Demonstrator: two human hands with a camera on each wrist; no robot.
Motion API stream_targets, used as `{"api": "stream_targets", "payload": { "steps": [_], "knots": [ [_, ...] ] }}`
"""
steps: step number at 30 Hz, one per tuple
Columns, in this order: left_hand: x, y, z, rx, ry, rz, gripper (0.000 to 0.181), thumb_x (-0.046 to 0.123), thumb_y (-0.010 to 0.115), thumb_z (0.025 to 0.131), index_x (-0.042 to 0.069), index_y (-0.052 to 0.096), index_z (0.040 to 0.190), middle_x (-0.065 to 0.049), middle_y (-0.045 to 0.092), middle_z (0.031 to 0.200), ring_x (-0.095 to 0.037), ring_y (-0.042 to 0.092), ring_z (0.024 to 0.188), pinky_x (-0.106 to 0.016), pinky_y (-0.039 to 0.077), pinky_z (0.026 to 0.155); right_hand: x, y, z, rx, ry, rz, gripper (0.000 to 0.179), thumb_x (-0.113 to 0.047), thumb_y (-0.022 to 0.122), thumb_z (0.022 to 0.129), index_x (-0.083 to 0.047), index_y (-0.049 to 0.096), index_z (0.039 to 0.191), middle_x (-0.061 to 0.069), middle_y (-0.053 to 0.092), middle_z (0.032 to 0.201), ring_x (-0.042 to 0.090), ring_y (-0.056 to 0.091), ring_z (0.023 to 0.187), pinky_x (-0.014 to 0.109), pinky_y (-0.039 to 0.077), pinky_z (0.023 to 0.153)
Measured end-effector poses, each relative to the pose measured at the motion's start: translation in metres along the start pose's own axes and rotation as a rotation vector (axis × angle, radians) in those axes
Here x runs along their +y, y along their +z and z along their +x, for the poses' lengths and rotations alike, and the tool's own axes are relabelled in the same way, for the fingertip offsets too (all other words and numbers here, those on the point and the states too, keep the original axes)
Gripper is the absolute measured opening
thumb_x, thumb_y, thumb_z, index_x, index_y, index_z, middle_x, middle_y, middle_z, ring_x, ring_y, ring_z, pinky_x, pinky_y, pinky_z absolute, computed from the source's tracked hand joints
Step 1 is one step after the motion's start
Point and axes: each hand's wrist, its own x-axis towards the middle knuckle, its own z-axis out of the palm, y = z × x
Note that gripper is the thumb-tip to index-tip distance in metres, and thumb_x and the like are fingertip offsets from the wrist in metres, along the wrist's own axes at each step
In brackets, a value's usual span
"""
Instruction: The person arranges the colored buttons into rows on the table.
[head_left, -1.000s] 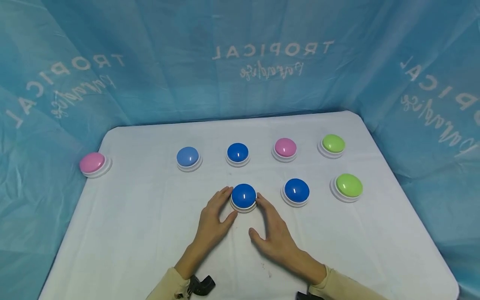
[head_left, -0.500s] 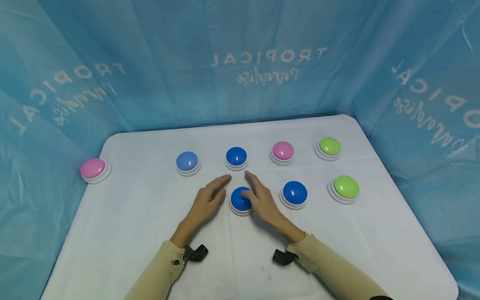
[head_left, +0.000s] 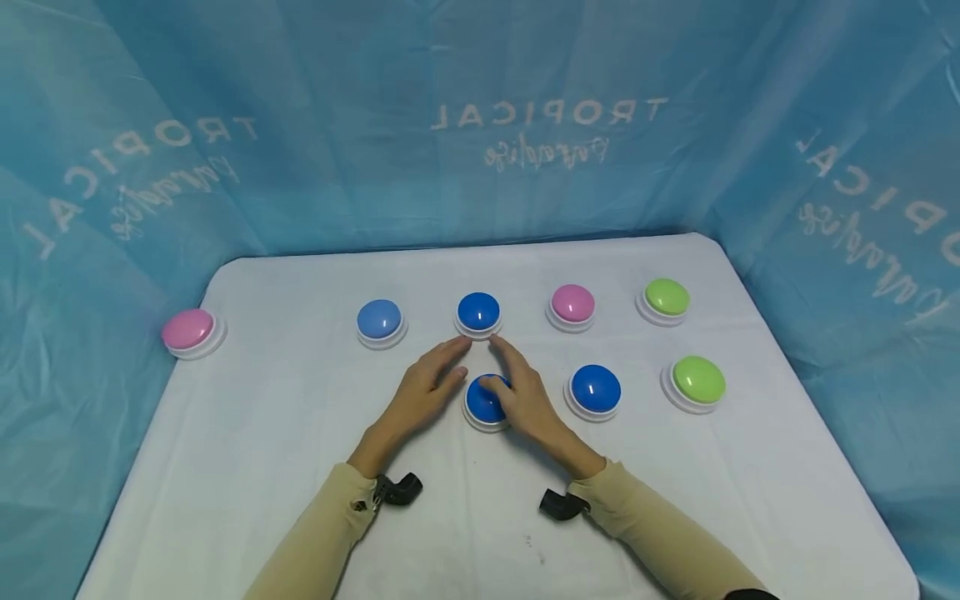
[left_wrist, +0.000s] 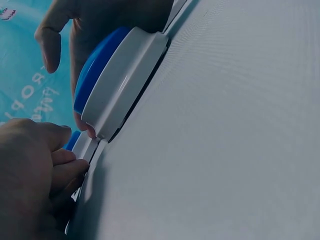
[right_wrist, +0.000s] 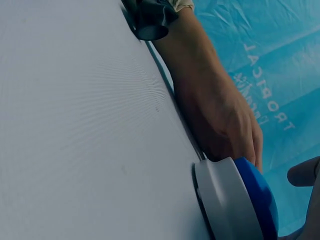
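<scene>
In the head view, a dark blue push button point(head_left: 478, 311) on a white base sits in the back row. My left hand point(head_left: 422, 392) and right hand point(head_left: 525, 400) reach to its near edge, fingertips at the base on either side. Whether both touch it is hard to tell. Between my hands stands a nearer dark blue push button point(head_left: 483, 404), partly covered by my right thumb. In the left wrist view this nearer button point(left_wrist: 120, 82) shows from the side, with the right hand point(left_wrist: 115, 20) beyond it. The right wrist view shows the right thumb point(right_wrist: 302, 172) apart from its dome.
Other push buttons stand on the white table point(head_left: 262, 433): light blue point(head_left: 378, 320), pink point(head_left: 572, 304), dark blue point(head_left: 596, 389), green point(head_left: 667, 297) and another green point(head_left: 698, 380). A pink button point(head_left: 187, 330) lies at the left edge. A blue curtain point(head_left: 337, 167) surrounds the back and sides.
My hands have left the sides of the nearer dark blue button and moved forward past it to the back dark blue one. The buttons have not visibly moved.
</scene>
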Motion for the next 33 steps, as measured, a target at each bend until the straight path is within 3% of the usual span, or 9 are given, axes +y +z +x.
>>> {"api": "stream_targets", "payload": {
  "steps": [6,11,14,19,22,24,29,33],
  "knots": [
    [0.002,-0.001,0.002,-0.008,0.011,0.032,0.05,0.021,0.057,0.108,0.005,0.05,0.156,-0.014,0.051,0.161,-0.035,0.046,0.151,-0.054,0.036,0.125,0.0,-0.001,0.001,0.013,-0.015,0.016,0.07,-0.028,0.061,0.098,-0.006,0.04,0.161,0.017,0.044,0.165,0.035,0.037,0.156,0.055,0.026,0.13],
    [0.003,0.0,-0.003,0.037,-0.013,0.031,0.048,0.02,0.058,0.108,0.006,0.053,0.154,-0.013,0.054,0.158,-0.033,0.048,0.15,-0.052,0.037,0.125,0.001,0.005,-0.004,0.056,-0.064,0.005,0.072,-0.029,0.063,0.098,-0.004,0.038,0.161,0.016,0.044,0.165,0.034,0.037,0.156,0.056,0.028,0.129],
    [0.004,0.0,-0.014,0.074,-0.028,0.032,0.048,0.02,0.061,0.106,0.007,0.055,0.153,-0.013,0.056,0.156,-0.032,0.049,0.149,-0.051,0.038,0.124,-0.003,0.011,-0.012,0.106,-0.184,-0.038,0.075,-0.029,0.065,0.096,-0.002,0.037,0.161,0.016,0.043,0.166,0.033,0.038,0.156,0.057,0.031,0.128],
    [0.004,0.001,-0.044,0.135,-0.018,0.072,0.05,0.019,0.066,0.104,0.009,0.057,0.152,-0.013,0.057,0.156,-0.034,0.051,0.147,-0.055,0.04,0.122,-0.027,0.025,-0.027,0.174,-0.471,-0.134,0.074,-0.024,0.066,0.093,0.001,0.04,0.158,0.017,0.042,0.166,0.034,0.037,0.157,0.053,0.032,0.128],
    [0.001,-0.007,-0.067,0.188,0.004,0.104,0.049,0.015,0.068,0.101,0.009,0.059,0.149,-0.013,0.058,0.154,-0.035,0.053,0.145,-0.051,0.042,0.121,-0.044,0.045,-0.036,0.115,-0.588,-0.154,0.072,-0.022,0.064,0.095,0.003,0.04,0.157,0.02,0.043,0.165,0.035,0.038,0.156,0.049,0.032,0.129],
    [-0.002,-0.015,-0.081,0.231,0.011,0.113,0.049,0.009,0.069,0.099,0.008,0.061,0.147,-0.014,0.059,0.153,-0.035,0.055,0.143,-0.04,0.04,0.123,-0.053,0.061,-0.042,0.028,-0.612,-0.167,0.072,-0.024,0.063,0.098,0.003,0.036,0.159,0.021,0.041,0.165,0.036,0.037,0.156,0.047,0.032,0.129],
    [-0.017,-0.039,-0.114,0.348,-0.034,0.138,0.046,0.0,0.071,0.094,0.001,0.066,0.14,-0.018,0.062,0.149,-0.04,0.057,0.139,-0.01,0.025,0.123,-0.069,0.106,-0.043,-0.212,-0.509,-0.17,0.076,-0.031,0.058,0.105,0.001,0.023,0.165,0.018,0.03,0.172,0.03,0.028,0.161,0.041,0.029,0.13],
    [-0.031,-0.061,-0.135,0.426,-0.119,0.193,0.038,0.002,0.073,0.095,0.001,0.071,0.133,-0.017,0.065,0.146,-0.041,0.058,0.139,-0.006,0.023,0.121,-0.079,0.135,-0.03,-0.272,-0.433,-0.195,0.076,-0.032,0.057,0.104,0.001,0.025,0.165,0.016,0.031,0.172,0.028,0.028,0.161,0.037,0.029,0.13]
  ]
}}
